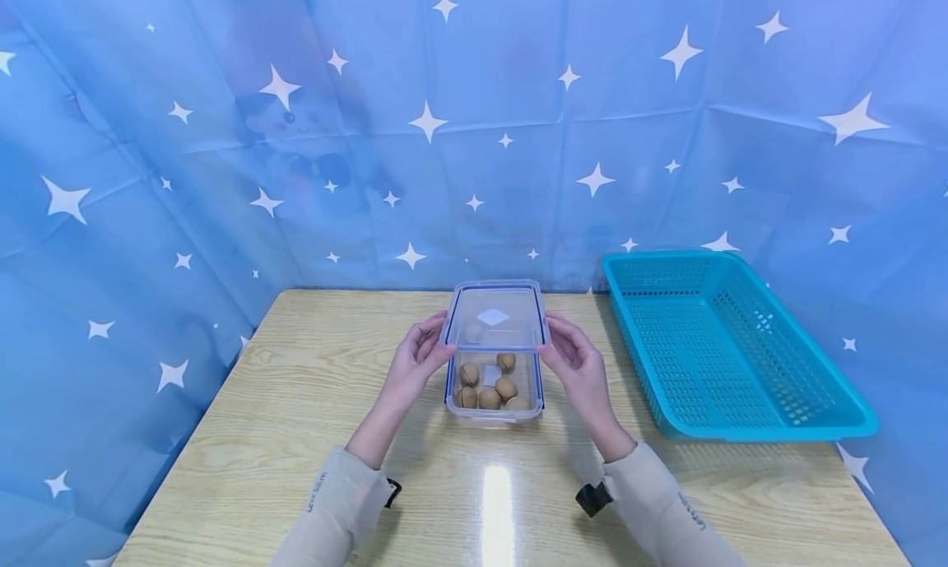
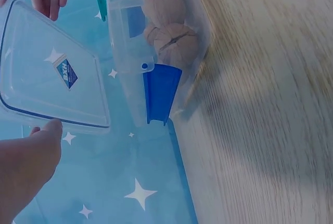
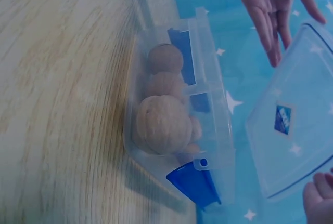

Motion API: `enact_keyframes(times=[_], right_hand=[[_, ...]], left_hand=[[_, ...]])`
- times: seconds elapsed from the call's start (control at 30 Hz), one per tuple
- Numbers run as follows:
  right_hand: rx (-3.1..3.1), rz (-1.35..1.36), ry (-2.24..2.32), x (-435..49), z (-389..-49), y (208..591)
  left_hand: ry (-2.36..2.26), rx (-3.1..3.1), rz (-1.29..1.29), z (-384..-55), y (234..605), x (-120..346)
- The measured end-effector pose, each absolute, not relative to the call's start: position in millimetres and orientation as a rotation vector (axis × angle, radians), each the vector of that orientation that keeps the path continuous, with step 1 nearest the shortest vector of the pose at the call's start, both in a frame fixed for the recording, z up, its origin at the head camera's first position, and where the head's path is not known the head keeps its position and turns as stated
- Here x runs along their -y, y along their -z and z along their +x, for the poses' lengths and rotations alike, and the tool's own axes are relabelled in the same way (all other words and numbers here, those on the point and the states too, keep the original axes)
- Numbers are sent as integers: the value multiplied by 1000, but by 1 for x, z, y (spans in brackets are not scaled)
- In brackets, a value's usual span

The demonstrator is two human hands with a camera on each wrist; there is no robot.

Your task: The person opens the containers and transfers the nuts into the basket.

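A clear plastic food container (image 1: 494, 415) with blue clips stands on the table and holds several walnuts (image 1: 489, 398). Over its far part is its transparent lid (image 1: 511, 304), tilted, with a blue seal line and a small diamond-shaped label. My left hand (image 1: 415, 361) grips the lid's left edge, thumb at the near corner. At the opposite edge my right hand (image 1: 578, 365) holds the lid in the same way. The left wrist view shows the lid (image 2: 36, 73) raised apart from the container wall (image 2: 130, 42). One blue clip (image 3: 195, 182) hangs outward in the right wrist view.
A turquoise perforated basket (image 1: 741, 431) stands at the right of the wooden table (image 1: 296, 435). Behind the table hangs a blue curtain (image 1: 504, 180) with white stars. Each sleeve has a black strap at the wrist.
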State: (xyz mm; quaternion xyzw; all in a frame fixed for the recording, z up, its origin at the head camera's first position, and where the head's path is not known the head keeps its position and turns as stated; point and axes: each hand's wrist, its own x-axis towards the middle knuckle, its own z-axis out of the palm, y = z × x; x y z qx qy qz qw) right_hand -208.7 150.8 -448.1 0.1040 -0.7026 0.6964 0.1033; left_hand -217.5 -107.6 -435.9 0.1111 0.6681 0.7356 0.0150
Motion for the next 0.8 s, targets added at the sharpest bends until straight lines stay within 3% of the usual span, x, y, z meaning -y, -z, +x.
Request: enact_keyframes(times=[0.8], right_hand=[[2229,485,-1979,-125,-213,453]], left_hand=[[-2143,-2200,395,-220,437,147]])
